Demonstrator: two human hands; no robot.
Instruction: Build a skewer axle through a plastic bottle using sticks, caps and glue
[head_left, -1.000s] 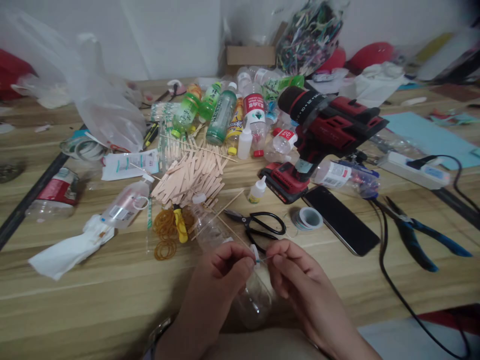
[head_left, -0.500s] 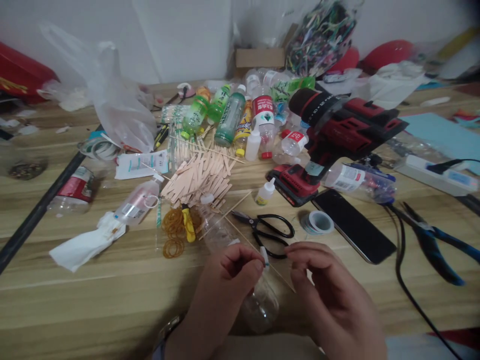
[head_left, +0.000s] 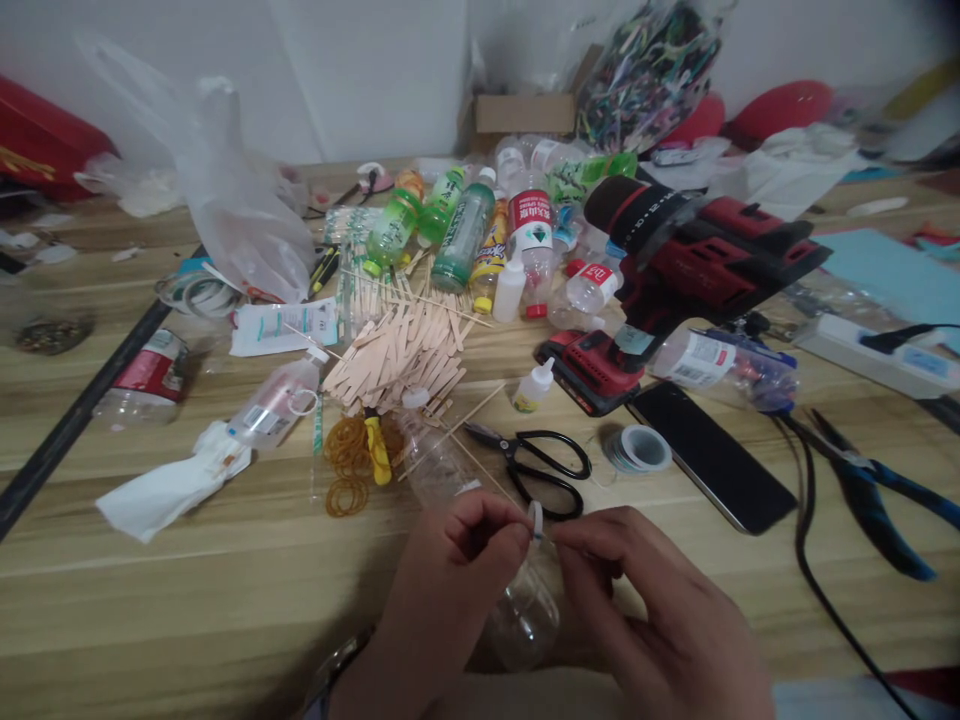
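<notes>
My left hand (head_left: 469, 570) pinches a small white bottle cap (head_left: 535, 518) between thumb and forefinger, its rim turned edge-on. Close by on the right, the thumb and forefinger of my right hand (head_left: 645, 590) are pinched near the cap's edge. Whatever thin thing they may hold is too small to make out. A clear plastic bottle (head_left: 525, 615) lies below and between both hands, partly covered by the left one. Beyond the fingers are black-handled scissors (head_left: 551, 455) and a thin wooden skewer (head_left: 480, 468). Another clear bottle (head_left: 431, 455) lies behind my left hand.
Flat wooden sticks (head_left: 405, 350) are piled mid-table beside rubber bands (head_left: 346, 450). A red drill (head_left: 697, 250) stands to the right, near a glue bottle (head_left: 534, 388), wire spool (head_left: 637, 448), phone (head_left: 712, 455) and pliers (head_left: 862, 490). Several drink bottles (head_left: 465, 235) lie behind.
My right hand has moved left to the cap, and its fingers have closed from apart into a pinch. The left hand has stayed almost in place, holding the cap.
</notes>
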